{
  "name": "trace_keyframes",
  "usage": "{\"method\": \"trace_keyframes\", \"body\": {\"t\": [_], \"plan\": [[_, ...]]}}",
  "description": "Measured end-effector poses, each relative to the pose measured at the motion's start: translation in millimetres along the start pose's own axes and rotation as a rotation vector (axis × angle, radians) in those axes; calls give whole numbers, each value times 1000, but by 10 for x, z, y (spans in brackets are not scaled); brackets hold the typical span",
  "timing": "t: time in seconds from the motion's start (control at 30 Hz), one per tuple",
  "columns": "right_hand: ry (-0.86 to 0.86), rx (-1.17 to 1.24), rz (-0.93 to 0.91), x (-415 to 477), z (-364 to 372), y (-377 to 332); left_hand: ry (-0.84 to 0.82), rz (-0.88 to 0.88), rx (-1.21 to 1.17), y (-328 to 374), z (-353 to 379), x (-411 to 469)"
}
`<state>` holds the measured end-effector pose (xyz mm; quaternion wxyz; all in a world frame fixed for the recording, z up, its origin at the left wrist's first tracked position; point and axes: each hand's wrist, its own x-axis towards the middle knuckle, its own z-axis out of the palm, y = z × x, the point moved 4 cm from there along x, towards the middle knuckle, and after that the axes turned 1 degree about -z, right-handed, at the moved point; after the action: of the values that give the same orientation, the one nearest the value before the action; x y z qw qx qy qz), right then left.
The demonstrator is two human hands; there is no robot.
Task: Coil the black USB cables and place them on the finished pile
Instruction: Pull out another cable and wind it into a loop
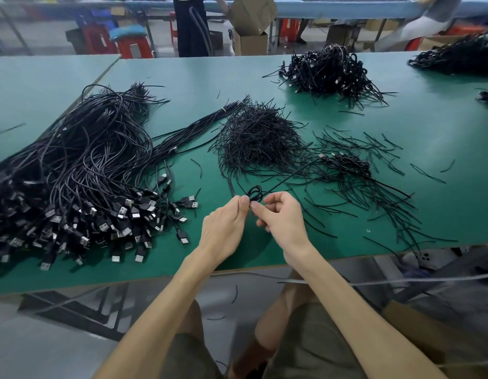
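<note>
My left hand (226, 222) and my right hand (281, 217) meet just above the green table (182, 77), near its front edge. Both pinch one thin black USB cable (256, 193), which forms a small loop above my fingertips. Its free length runs up and right toward a USB plug (323, 157). A large heap of uncoiled black USB cables (73, 173) lies to the left, plugs toward me. A pile of coiled cables (330, 69) sits at the far centre-right.
A mound of short black twist ties (259, 138) lies ahead of my hands, with loose ties (374, 192) scattered to the right. One coiled cable (349, 162) rests among them. Another cable pile (456, 58) is at the far right. People and cardboard boxes (251, 23) stand beyond the table.
</note>
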<state>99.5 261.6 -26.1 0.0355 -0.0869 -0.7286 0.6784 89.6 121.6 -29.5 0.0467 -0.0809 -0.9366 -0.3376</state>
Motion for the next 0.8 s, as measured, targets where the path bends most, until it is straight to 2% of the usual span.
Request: {"method": "trace_keyframes", "body": {"t": [0.13, 0.23, 0.37, 0.43, 0.53, 0.8], "plan": [[-20, 1, -9, 4, 14, 24, 18, -25, -64, 20, -16, 11], [-70, 47, -19, -25, 23, 27, 23, -81, -213, -30, -22, 17], [-249, 158, -49, -49, 49, -7, -36, -110, -583, -102, -39, 38], [-361, 187, -73, -52, 54, -34, -60, -88, -655, -111, -29, 40], [-458, 103, -115, -61, 62, -86, -76, -83, -644, -125, -17, 39], [-360, -90, -169, -73, 79, -71, -14, -94, -564, -110, -49, 43]]}}
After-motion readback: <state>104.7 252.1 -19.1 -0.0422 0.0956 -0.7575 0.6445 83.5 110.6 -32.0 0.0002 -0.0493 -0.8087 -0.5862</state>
